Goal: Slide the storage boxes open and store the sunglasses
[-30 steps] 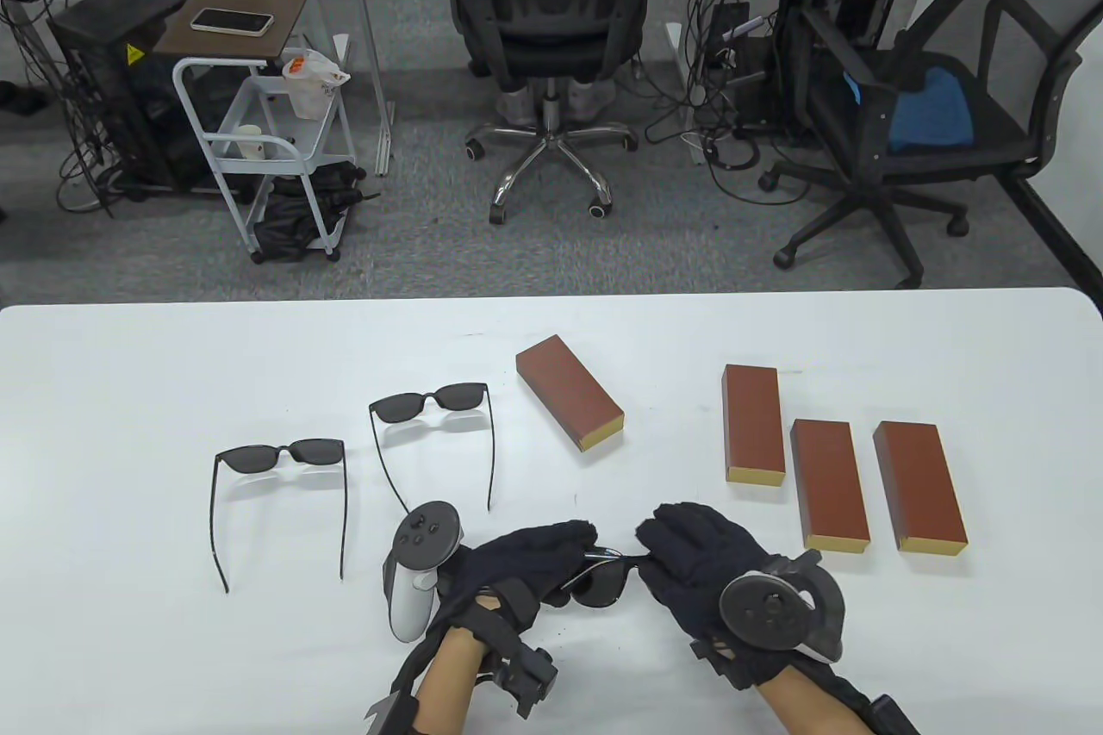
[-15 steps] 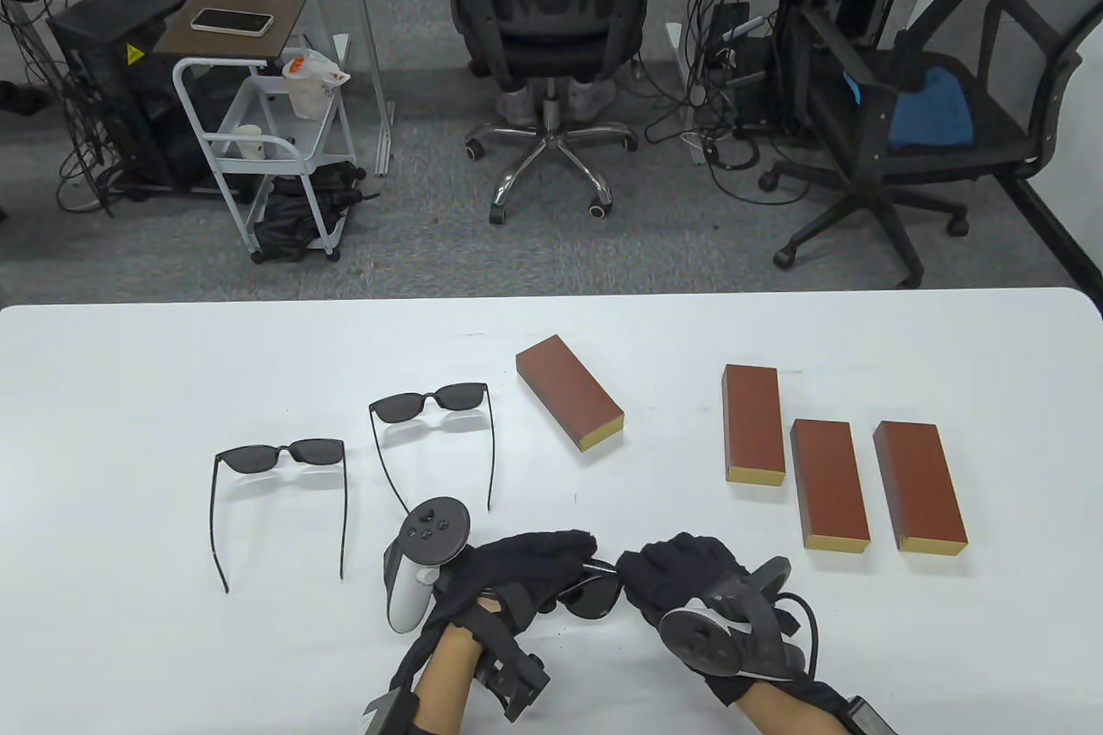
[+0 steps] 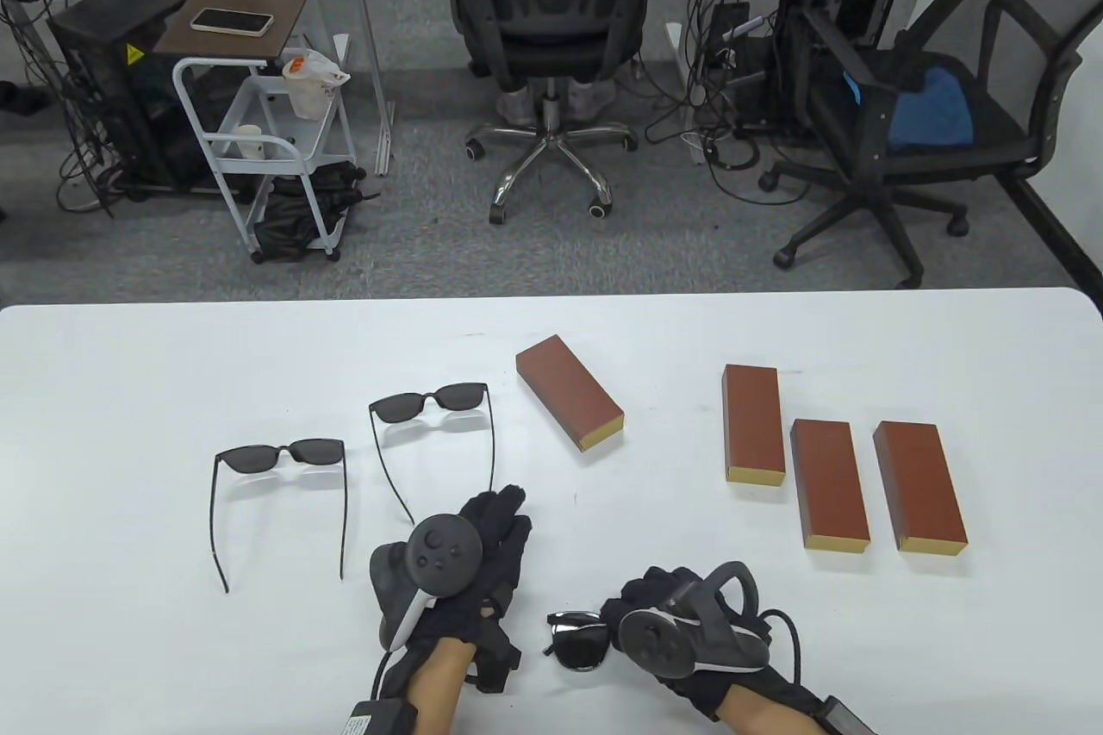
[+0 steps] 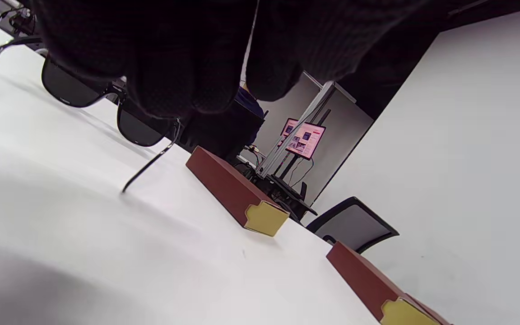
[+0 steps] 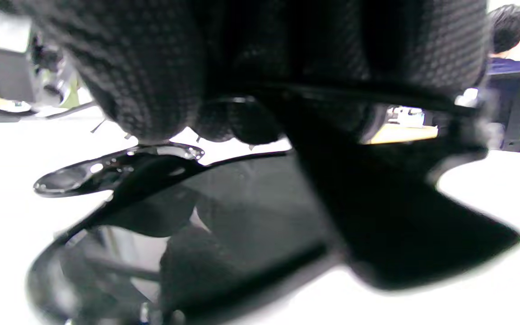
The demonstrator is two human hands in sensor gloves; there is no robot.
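Folded sunglasses (image 3: 576, 640) are pinched at the table's (image 3: 129, 390) near edge by the right hand (image 3: 681, 632); the left hand (image 3: 470, 563) lies flat, holding nothing. Light, scratch-prone lenses: the frame should be gripped.

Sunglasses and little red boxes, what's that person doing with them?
A person in black sensor gloves is packing sunglasses into boxes. Right now the right hand holds a folded pair of sunglasses near the table's front edge. The left hand holds nothing, its fingers stretched out. Two open pairs of sunglasses lie on the left, untouched. Four red boxes are all closed.
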